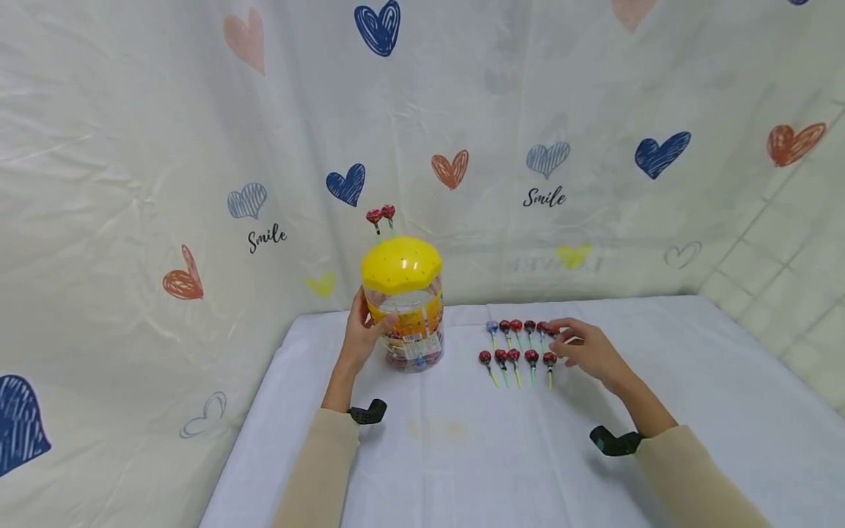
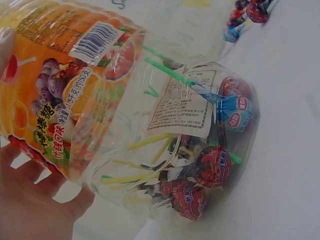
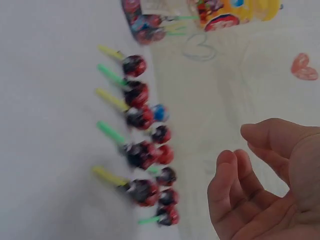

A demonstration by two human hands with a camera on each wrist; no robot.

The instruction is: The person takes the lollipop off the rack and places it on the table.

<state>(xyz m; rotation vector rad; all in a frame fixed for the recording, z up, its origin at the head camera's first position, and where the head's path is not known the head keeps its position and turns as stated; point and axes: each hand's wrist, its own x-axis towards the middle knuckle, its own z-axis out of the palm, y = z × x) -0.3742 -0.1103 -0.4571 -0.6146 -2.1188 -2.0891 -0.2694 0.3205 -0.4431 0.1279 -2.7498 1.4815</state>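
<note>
My left hand [image 1: 361, 331] grips a clear plastic jar [image 1: 432, 352] by its side, fingers around the orange label [image 2: 90, 75]. The jar has a domed yellow lid [image 1: 401, 265], and two red-wrapped lollipops [image 1: 374, 216] stand up behind its top in the head view. Inside the jar's lower part lie several wrapped lollipops [image 2: 212, 167], one of them blue [image 2: 236, 112]. To the right, two rows of lollipops [image 1: 513, 356] lie on the table. My right hand [image 1: 586, 350] hovers by their right end, fingers loosely bent with nothing between them in the right wrist view.
A white cloth [image 1: 488, 455] covers the table. Behind it hangs a pale curtain [image 1: 422, 95] printed with hearts and words. One blue-wrapped lollipop [image 1: 491, 326] is at the left end of the back row. Black wrist cameras [image 1: 614, 441] sit on both wrists.
</note>
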